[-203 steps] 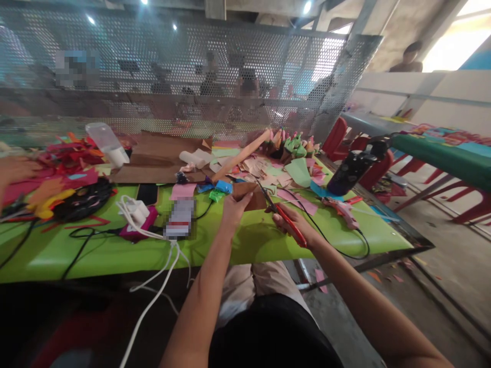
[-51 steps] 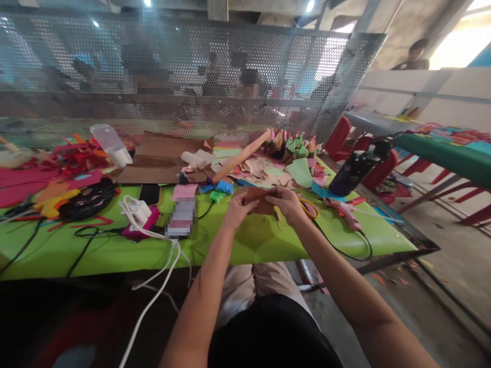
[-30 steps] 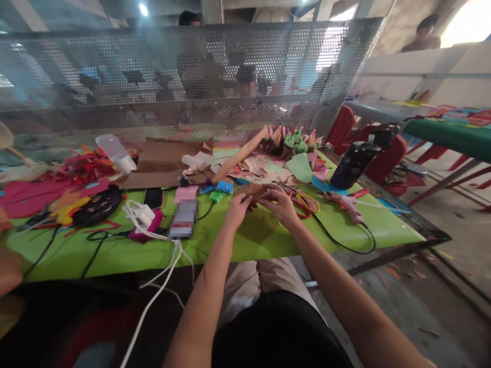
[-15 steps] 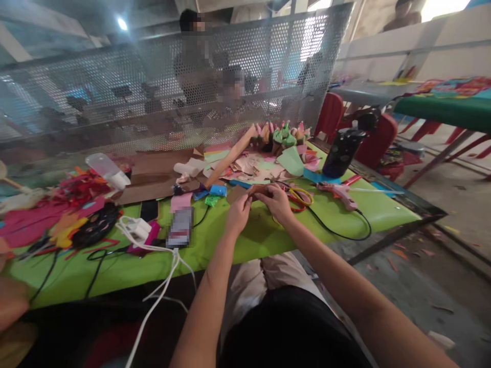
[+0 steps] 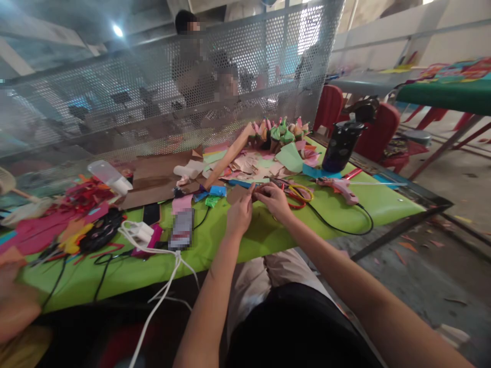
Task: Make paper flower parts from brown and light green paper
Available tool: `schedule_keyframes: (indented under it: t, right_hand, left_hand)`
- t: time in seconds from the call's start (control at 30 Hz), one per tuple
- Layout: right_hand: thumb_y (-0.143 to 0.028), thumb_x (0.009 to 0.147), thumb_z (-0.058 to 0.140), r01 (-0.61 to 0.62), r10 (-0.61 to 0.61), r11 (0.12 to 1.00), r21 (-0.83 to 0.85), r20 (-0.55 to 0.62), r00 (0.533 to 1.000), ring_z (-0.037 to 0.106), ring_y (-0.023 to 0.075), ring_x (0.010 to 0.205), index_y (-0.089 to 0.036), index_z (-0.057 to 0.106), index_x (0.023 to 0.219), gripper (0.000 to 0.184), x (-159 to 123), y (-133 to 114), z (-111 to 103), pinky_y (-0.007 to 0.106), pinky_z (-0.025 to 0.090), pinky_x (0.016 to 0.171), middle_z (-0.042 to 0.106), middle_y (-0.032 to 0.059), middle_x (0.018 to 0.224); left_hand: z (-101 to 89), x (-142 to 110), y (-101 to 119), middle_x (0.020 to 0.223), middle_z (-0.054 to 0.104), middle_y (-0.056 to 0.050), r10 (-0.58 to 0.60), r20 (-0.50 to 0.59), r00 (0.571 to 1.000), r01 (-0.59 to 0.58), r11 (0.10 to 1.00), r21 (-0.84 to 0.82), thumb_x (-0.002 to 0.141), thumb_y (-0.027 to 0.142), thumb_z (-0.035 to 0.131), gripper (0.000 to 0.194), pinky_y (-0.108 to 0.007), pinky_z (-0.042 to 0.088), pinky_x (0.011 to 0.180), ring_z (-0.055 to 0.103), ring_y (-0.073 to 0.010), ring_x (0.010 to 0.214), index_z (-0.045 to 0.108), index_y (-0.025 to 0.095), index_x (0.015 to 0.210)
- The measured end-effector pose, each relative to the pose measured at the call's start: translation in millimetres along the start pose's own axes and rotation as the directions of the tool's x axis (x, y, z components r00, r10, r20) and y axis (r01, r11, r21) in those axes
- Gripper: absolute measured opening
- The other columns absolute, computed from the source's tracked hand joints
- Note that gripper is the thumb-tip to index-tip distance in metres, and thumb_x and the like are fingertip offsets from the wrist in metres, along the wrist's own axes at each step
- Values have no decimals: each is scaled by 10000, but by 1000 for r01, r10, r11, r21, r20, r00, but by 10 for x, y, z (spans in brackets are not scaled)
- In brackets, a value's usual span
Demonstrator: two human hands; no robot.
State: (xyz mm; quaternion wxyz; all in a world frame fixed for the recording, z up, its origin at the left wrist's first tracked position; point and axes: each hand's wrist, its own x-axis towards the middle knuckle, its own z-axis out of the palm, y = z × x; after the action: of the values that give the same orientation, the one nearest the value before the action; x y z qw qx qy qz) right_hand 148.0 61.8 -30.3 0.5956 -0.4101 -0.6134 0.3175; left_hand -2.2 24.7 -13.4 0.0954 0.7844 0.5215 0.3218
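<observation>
My left hand (image 5: pixel 240 213) and my right hand (image 5: pixel 274 200) meet above the near middle of the table, fingers pinched around a small brown paper piece (image 5: pixel 260 189). Most of that piece is hidden behind my fingers. A flat brown sheet (image 5: pixel 235 193) lies just left of my left hand. Close to the right hand are scissors with yellow and red handles (image 5: pixel 302 194). Beyond both hands lie a blue stick-like tool (image 5: pixel 241 183) and a heap of paper scraps (image 5: pixel 247 164).
A pink glue gun (image 5: pixel 342 190) with a black cord lies right, near a dark bottle (image 5: pixel 341 147). Paper flowers (image 5: pixel 282 132) stand behind. A phone (image 5: pixel 181 230) with white cables lies left. Another person's arm (image 5: pixel 17 304) is at the left edge. A perforated metal screen (image 5: pixel 134 97) borders the back.
The fingers have closed in and tilted around the brown paper piece, so less of it shows. The view has shifted slightly; things on the table keep their places.
</observation>
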Motion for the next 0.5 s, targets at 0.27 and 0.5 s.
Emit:
schedule_keyframes:
  t: [0.27,0.5]
  right_hand:
    - [-544,820,635,-20,20,995,93,2,1000,613,228,875,-225,713,652,370,-17,-45,18,359,500,822,668,62,900]
    - [-527,728,737,-54,56,993,101,-20,998,572,221,801,-223,651,617,335,-12,-76,-1,351,467,763,614,37,770]
  left_hand:
    - [-26,10,102,1271,650,-150,-98,16,995,93,977,190,1014,232,369,549,-298,515,763,695,-251,968,378,264,1562]
    - [11,7,82,1232,655,-144,-89,30,996,86,992,95,1002,242,417,548,-318,525,802,692,-265,991,399,264,1549]
